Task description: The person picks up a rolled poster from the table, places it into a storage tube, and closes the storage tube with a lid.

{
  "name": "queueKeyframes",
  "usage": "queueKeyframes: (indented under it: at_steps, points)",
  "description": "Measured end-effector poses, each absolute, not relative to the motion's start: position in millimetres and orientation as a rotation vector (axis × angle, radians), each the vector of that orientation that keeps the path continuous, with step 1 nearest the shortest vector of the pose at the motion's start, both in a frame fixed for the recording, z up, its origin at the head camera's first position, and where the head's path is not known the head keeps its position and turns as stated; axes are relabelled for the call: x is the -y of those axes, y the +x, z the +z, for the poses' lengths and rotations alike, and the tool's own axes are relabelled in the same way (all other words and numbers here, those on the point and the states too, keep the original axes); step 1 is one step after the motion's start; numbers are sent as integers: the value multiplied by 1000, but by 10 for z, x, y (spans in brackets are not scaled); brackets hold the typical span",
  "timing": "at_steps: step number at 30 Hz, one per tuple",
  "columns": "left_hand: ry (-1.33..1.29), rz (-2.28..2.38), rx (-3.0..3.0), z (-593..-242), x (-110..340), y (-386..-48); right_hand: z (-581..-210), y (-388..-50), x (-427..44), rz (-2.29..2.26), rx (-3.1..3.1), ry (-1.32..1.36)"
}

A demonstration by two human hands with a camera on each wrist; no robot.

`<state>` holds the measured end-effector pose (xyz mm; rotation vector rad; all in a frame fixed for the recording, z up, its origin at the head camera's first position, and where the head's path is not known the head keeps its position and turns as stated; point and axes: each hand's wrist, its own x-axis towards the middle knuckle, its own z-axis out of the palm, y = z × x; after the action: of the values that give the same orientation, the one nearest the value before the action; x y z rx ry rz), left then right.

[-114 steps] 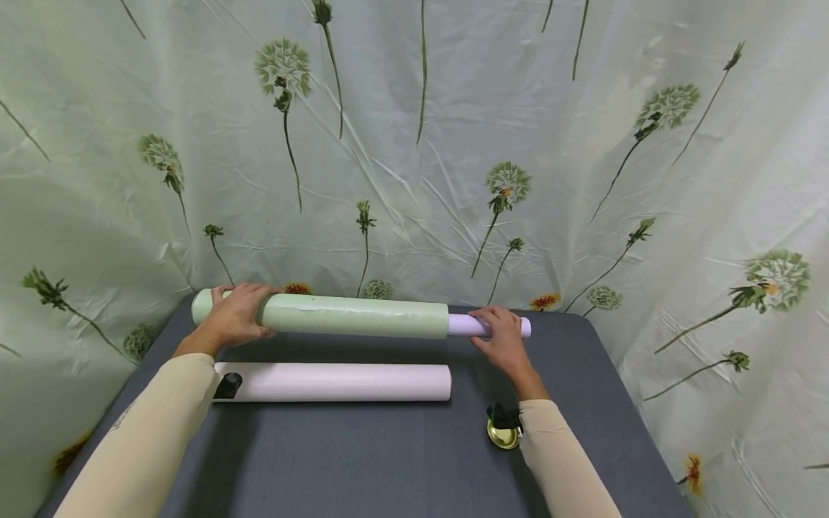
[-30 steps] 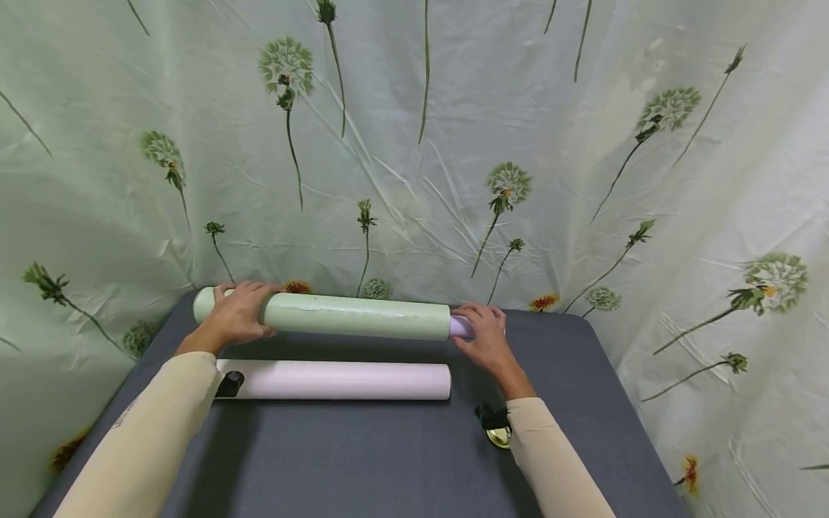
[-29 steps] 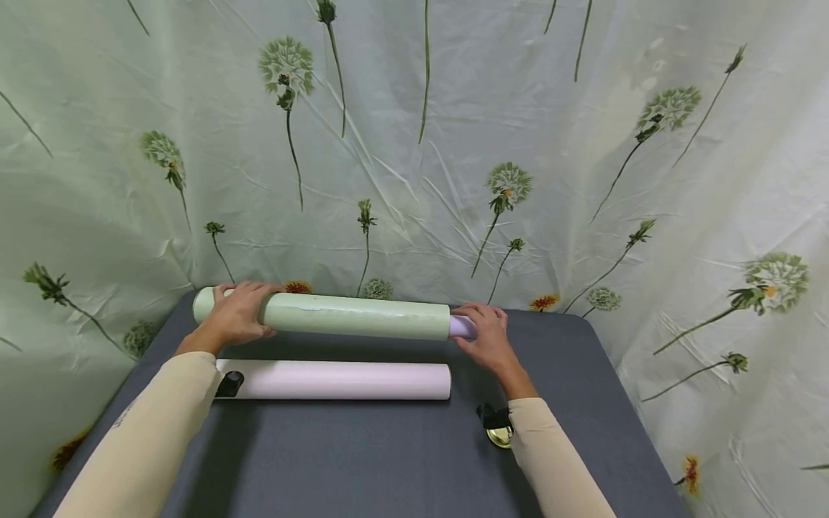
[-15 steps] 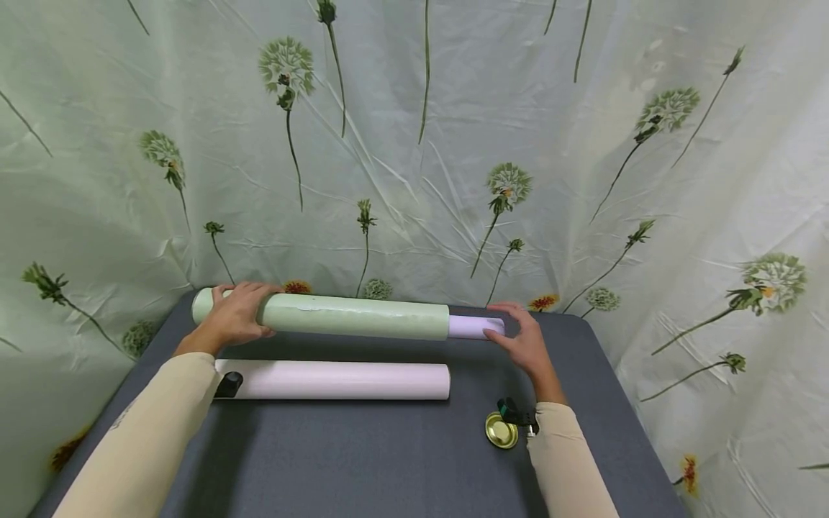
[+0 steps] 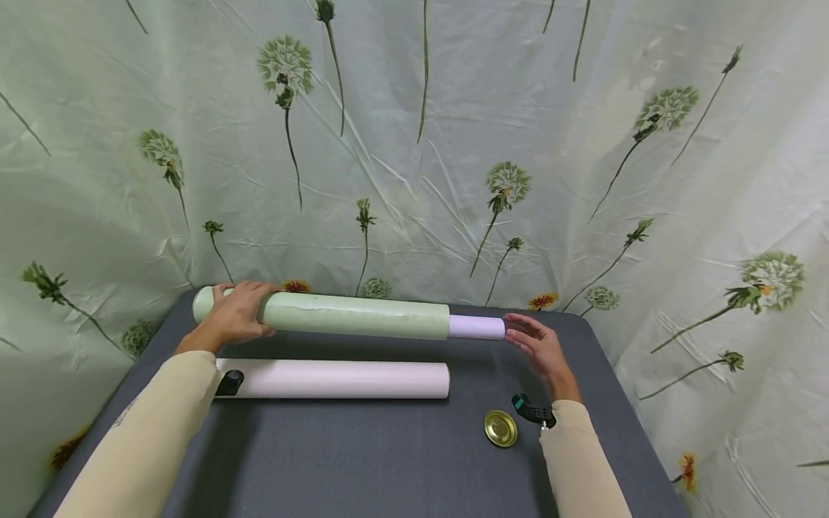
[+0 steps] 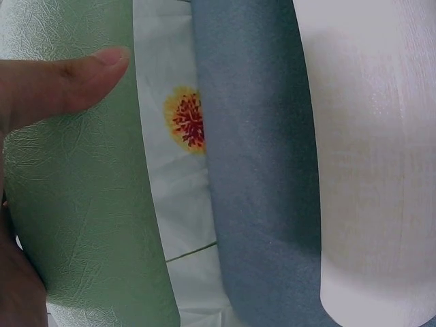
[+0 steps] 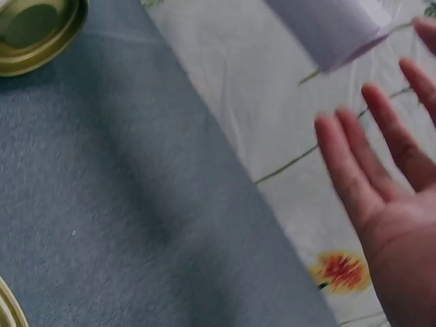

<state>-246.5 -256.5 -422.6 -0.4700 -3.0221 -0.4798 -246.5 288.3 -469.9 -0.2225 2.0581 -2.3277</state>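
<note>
A long green roll (image 5: 356,315) lies crosswise near the back of the table, and my left hand (image 5: 238,314) grips it near its left end. In the left wrist view the thumb of my left hand (image 6: 54,88) lies across the green roll (image 6: 82,204). A thinner lilac roll (image 5: 476,327) sticks out of the green roll's right end. My right hand (image 5: 540,350) is at the lilac roll's end, fingers spread. In the right wrist view a gap shows between the fingers of my right hand (image 7: 388,163) and the lilac roll (image 7: 334,30).
A pale pink roll (image 5: 343,380) lies in front of the green one on the grey table (image 5: 337,460). A round gold lid (image 5: 501,429) lies at the right, near my right wrist. Behind the table hangs a curtain (image 5: 401,165) with dandelion prints.
My right hand has let go of the lilac roll and moved right, off its end. Less of the lilac roll sticks out than in the earliest view. My left hand has kept its place.
</note>
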Motion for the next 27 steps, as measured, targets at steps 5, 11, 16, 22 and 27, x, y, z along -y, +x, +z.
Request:
queueKeyframes:
  at_steps: [5,11,16,22,27]
  points:
    - [-467,-487,3018,-4228,2556,-2463,-4824,-2503,-2933,-2419,-1825,-296]
    - [-479,-474,3016,-4229,2556,-2467,-4883,-2507,-2930,-2435,-1764,-337]
    - [-496,-463,3007,-4229,2556,-2475,-4899,-2505,-2893,-2446,-1788,-299]
    - [-484,-475,3019,-4233,2551,-2459,-4887,-2513,-2840,-2447,-1821,-263]
    - [-481,-477,3014,-4231,2546,-2451,-4871,-2521,-2806,-2455,-1844,-231]
